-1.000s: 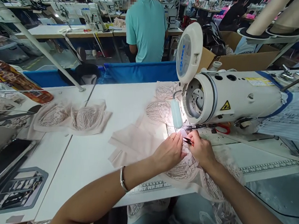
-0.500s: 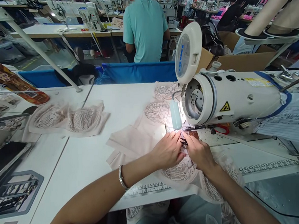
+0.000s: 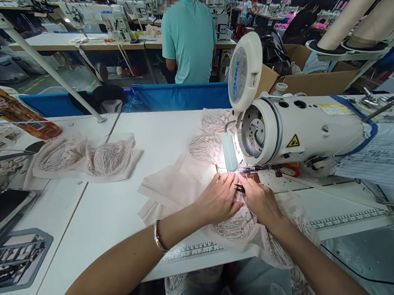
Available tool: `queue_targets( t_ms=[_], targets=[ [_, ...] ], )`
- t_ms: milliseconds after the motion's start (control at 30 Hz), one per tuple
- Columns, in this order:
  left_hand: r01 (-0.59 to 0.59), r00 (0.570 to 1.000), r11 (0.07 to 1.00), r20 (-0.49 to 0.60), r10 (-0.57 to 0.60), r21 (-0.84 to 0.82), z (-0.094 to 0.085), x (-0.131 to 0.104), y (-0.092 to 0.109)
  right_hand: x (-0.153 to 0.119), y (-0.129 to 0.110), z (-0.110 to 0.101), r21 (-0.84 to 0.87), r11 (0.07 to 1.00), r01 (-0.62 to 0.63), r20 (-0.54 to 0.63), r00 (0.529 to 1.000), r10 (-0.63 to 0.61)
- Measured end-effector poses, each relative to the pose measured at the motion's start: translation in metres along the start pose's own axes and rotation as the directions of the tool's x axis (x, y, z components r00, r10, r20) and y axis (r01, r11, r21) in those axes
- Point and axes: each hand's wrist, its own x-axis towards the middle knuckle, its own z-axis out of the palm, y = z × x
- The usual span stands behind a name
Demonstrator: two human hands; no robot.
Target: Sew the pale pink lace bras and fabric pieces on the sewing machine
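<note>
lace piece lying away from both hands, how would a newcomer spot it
Start from the white sewing machine on the right and cross the white table leftward. Below and right of the orange-brown package lies a pale lace piece with two rounded, patterned panels side by side. Unlike the lace fabric at the left hand and right hand, it lies apart, untouched.

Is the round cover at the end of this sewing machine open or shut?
Open; the round cover stands away from the sewing machine, exposing its metal insides.
</note>
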Motion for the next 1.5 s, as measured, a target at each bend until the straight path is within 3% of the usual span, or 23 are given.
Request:
queue_targets(
  t_ms=[367,533,633,733,833,1000,1300,1500],
  targets=[
    [-0.009,1.0,0.998,0.015,0.008,0.058,0.001,0.001,-0.001,0.003,0.002,-0.001,0.085,0.996,-0.023,0.016,1.0,0.022],
    [-0.021,1.0,0.992,0.0,0.021,0.124,0.0,0.002,-0.003,0.01,0.004,-0.006,0.17,0.971,-0.165,0.136,0.98,0.143],
    [-0.129,0.992,0.969,0.025,0.127,0.212,-0.004,0.001,0.002,0.01,0.009,-0.009,0.241,0.94,-0.241,0.16,0.965,0.206],
    [-0.26,0.965,0.93,0.113,0.238,0.261,-0.011,-0.002,0.01,0.005,0.014,-0.011,0.353,0.92,-0.169,0.074,0.986,0.152],
    [-0.242,0.965,0.942,0.156,0.209,0.233,-0.015,-0.005,0.015,0.002,0.018,-0.011,0.426,0.902,-0.072,0.046,0.997,0.058],
    [-0.173,0.974,0.974,0.175,0.147,0.144,-0.016,-0.003,0.007,0.007,0.018,-0.008,0.349,0.935,-0.058,0.083,0.996,0.031],
    [-0.153,0.978,0.988,0.135,0.157,-0.037,-0.027,0.005,-0.023,0.026,0.013,-0.007,0.21,0.978,-0.011,0.053,0.999,0.0],
    [-0.18,0.982,0.982,0.074,0.176,0.057,-0.025,0.006,-0.023,0.009,0.012,-0.03,0.228,0.97,-0.088,0.028,0.996,0.084]
  ],
)
